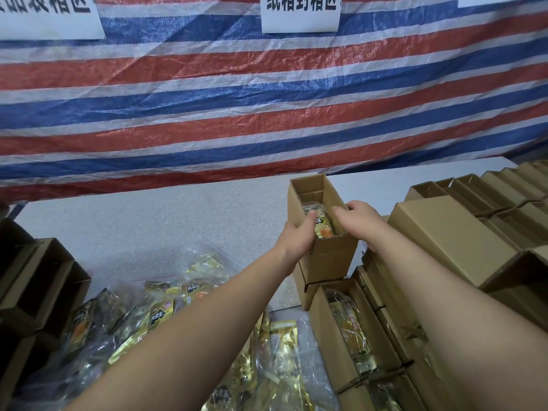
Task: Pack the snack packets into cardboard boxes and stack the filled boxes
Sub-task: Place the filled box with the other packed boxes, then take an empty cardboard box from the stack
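Striped tarp (267, 99) is hanging behind the table (148, 221). Both hands are gripping the box (326, 253), left hand (299, 235) and right hand (360, 216) on opposite sides, packet (321, 222) lying inside, long axis running away, atop the stack (308, 289)

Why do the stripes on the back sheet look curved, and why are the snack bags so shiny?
Head view: the wide-angle lens bows the striped tarp and stretches both forearms near the bottom edge. Head view: glare glints off the foil snack packets. Head view: the paper signs are cropped and soft, while the open cardboard box held by the left hand and right hand is sharp.
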A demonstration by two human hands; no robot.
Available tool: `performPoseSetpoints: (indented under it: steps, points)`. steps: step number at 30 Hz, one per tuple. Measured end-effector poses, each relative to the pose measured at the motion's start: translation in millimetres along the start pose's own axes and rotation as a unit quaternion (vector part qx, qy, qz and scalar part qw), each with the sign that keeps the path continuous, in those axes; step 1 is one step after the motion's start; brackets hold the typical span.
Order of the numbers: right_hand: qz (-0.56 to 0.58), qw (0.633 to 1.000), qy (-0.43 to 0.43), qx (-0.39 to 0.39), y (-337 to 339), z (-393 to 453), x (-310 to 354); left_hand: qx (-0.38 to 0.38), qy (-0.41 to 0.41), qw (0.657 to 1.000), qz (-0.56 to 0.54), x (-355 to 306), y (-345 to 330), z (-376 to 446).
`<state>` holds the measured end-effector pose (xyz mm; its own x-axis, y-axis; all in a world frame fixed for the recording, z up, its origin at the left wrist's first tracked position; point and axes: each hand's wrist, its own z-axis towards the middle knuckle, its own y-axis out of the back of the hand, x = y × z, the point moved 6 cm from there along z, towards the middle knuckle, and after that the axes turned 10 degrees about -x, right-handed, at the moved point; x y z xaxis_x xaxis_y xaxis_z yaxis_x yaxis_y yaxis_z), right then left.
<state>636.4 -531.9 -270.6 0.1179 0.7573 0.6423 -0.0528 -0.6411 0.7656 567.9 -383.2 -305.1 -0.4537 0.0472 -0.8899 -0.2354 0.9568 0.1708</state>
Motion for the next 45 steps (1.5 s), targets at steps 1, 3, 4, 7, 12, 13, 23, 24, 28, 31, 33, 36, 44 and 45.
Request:
performPoseSetpoints:
  steps: [1,3,4,7,12,13,23,24,28,31,33,36,44,45]
  points:
    - [-0.004,1.0,0.001,0.002,0.2,-1.4,1.3,-0.003,-0.001,1.0,0.003,0.0,2.3,-1.2]
    - [-0.015,1.0,0.002,0.0,0.7,-1.6,1.5,-0.006,-0.001,1.0,0.009,0.6,5.9,-2.0]
    - [-0.026,1.0,0.006,-0.004,2.0,-2.9,3.6,-0.007,0.0,1.0,0.014,1.1,9.1,-3.0]
    - [-0.05,0.999,0.011,-0.015,6.9,-7.9,6.7,0.0,0.003,1.0,0.029,3.6,18.4,-7.8]
    - [-0.069,0.994,0.032,-0.075,24.1,-27.8,17.9,-0.004,-0.006,0.998,0.059,7.7,43.5,-21.7]
    - [-0.068,0.992,0.052,-0.094,28.1,-37.5,27.9,-0.012,-0.009,0.998,0.062,8.8,55.8,-28.2]
    - [0.028,0.986,0.13,-0.096,32.5,-136.2,91.2,-0.058,-0.097,0.99,0.081,14.1,147.3,-98.3]
    - [0.031,0.987,0.131,-0.092,28.0,-148.2,94.5,-0.059,-0.104,0.989,0.083,17.4,155.8,-107.4]
    - [0.045,0.989,0.13,-0.049,0.7,-199.9,103.6,-0.064,-0.126,0.986,0.093,35.3,192.9,-146.0]
    - [0.061,0.991,0.116,-0.001,-28.4,-242.0,108.0,-0.073,-0.134,0.984,0.092,54.1,223.5,-176.9]
    - [0.073,0.991,0.106,0.033,-50.9,-270.5,110.6,-0.084,-0.137,0.982,0.094,71.0,244.5,-198.3]
    - [0.08,0.988,0.102,0.089,-86.1,-314.5,116.7,-0.111,-0.108,0.984,0.089,104.2,275.4,-226.3]
    - [0.117,0.971,0.138,0.158,-142.2,-403.5,171.3,-0.23,-0.144,0.955,0.119,131.9,365.1,-293.7]
    - [0.123,0.968,0.147,0.162,-144.2,-410.5,183.6,-0.249,-0.158,0.947,0.126,127.9,378.0,-301.6]
